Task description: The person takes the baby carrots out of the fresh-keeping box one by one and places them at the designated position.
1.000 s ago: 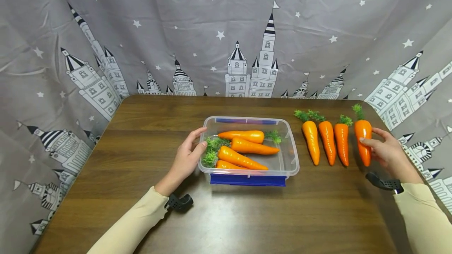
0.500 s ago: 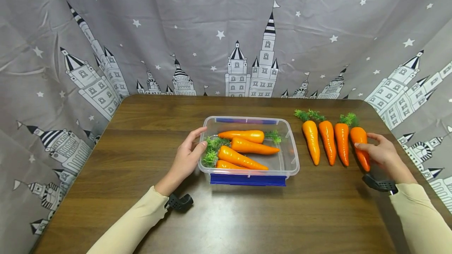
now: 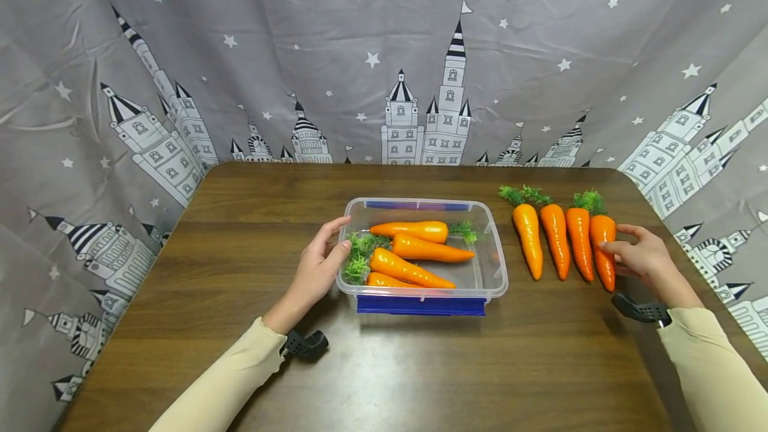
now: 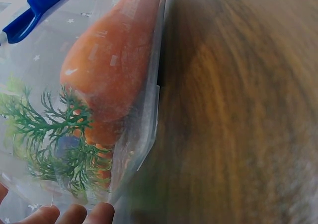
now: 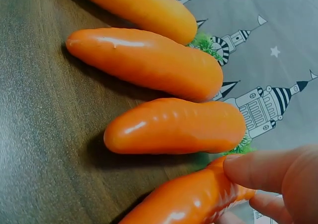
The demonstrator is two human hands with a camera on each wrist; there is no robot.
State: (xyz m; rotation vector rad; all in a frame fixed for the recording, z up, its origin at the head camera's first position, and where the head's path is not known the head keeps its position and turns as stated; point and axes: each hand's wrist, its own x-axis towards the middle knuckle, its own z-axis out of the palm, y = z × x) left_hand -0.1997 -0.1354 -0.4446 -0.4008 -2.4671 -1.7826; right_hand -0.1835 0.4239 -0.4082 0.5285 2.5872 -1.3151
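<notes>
A clear plastic container (image 3: 498, 279) with blue clips holds several orange toy carrots (image 3: 413, 269) with green tops. My left hand (image 3: 318, 269) rests against its left end, the fingers extended along the wall and the thumb at the rim. Through the wall, a carrot (image 4: 114, 60) shows in the left wrist view. On the right, my right hand (image 3: 645, 259) holds the rightmost carrot (image 3: 603, 252) of a row between thumb and fingers. The thumb (image 5: 258, 168) lies on its thick end in the right wrist view; the other fingers are partly hidden behind it.
Beside the held carrot lie more carrots in the row: a yellow-orange one (image 3: 529, 242), then two redder ones (image 3: 556, 242), tips toward me. The brown wooden table (image 3: 408, 379) ends at a grey castle-print curtain (image 3: 336, 52).
My right hand has moved left and slightly nearer with its carrot, which now lies close against the neighbouring carrot. The left hand and the container have stayed in place.
</notes>
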